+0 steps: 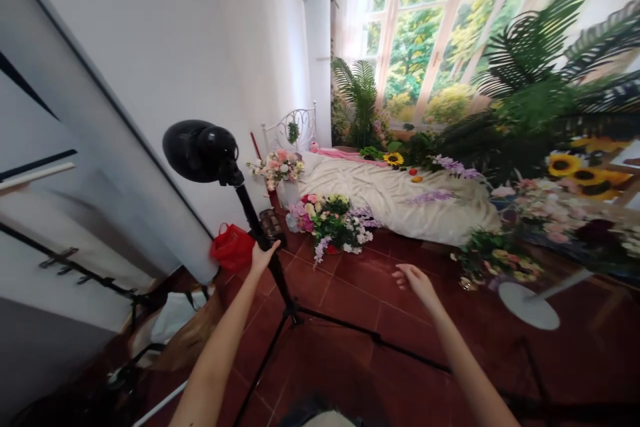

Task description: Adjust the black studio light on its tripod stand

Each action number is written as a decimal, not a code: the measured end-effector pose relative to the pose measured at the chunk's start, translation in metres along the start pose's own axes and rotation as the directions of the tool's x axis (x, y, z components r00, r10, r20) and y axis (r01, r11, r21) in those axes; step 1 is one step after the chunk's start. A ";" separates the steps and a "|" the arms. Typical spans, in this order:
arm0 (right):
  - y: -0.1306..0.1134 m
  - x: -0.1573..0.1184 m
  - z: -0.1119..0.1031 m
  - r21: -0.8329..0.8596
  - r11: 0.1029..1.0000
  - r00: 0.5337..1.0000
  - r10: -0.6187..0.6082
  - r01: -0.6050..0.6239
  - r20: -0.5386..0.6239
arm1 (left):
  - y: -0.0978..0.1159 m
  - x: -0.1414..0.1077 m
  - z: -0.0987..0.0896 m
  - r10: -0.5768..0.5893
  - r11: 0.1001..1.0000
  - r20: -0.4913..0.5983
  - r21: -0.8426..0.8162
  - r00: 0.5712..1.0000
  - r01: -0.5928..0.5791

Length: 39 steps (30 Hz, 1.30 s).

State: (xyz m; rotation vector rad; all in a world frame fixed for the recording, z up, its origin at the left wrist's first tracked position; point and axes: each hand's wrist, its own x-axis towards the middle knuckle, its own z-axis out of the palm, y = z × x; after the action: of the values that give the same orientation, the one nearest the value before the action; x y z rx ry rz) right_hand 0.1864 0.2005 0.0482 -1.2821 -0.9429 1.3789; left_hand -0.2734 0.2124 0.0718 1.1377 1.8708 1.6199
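My left hand [263, 255] is wrapped around the black pole of a light stand [251, 210], below its top section. A rounded black studio light [200, 150] sits on top of the pole, tilted toward the left. The stand's tripod legs [340, 323] spread over the floor. To the right of the pole, my right hand [414, 280] hangs in the air with loosely bent fingers and nothing visible in them. It is apart from the stand, in front of the flowers by the bed.
A bed with a cream cover [400, 203] stands ahead, ringed by flower arrangements [333, 220] and palm leaves [530, 87]. A red bag [231, 248] lies by the left wall. A round white base [529, 305] is at right, and a clothes rail [65, 259] at left.
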 end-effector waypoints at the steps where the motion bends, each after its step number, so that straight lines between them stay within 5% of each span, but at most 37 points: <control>1: 0.005 0.004 0.026 -0.020 1.000 0.999 0.001 0.000 0.054 | -0.004 0.000 -0.002 -0.019 0.999 0.027 -0.027 0.999 0.020; 9: 0.035 0.028 0.200 -0.135 0.990 0.900 0.022 0.042 0.436 | -0.023 0.003 0.001 -0.034 0.984 -0.036 -0.177 0.999 0.027; 13: 0.048 0.047 0.255 -0.205 0.977 0.837 0.059 0.065 0.544 | -0.035 0.008 0.005 -0.068 0.981 -0.056 -0.183 0.996 0.057; 19: 0.054 0.076 0.327 -0.415 0.898 0.825 0.120 0.147 0.552 | -0.035 0.009 0.004 -0.059 0.982 -0.091 -0.186 0.994 0.042; 22: 0.051 0.080 0.361 -0.507 0.834 0.777 0.167 0.217 0.607 | -0.034 0.009 0.006 -0.073 0.974 -0.119 -0.221 0.990 0.045; 29: 0.050 0.091 0.393 -0.649 0.635 0.745 0.168 0.419 0.646 | -0.046 0.010 0.011 -0.088 0.978 -0.195 -0.201 0.977 0.048; 33: 0.049 0.102 0.395 -0.680 0.614 0.692 0.284 0.401 0.664 | -0.049 0.011 0.013 -0.118 0.979 -0.213 -0.188 0.970 0.077; 39: 0.039 0.104 0.403 -0.732 0.620 0.673 0.416 0.281 0.611 | -0.049 0.010 0.015 -0.135 0.979 -0.245 -0.184 0.960 0.091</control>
State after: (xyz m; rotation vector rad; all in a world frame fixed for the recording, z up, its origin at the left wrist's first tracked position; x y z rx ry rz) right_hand -0.2124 0.3269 0.0430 -1.3551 -2.3314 1.6547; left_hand -0.2831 0.2302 0.0239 0.7650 1.8673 1.8929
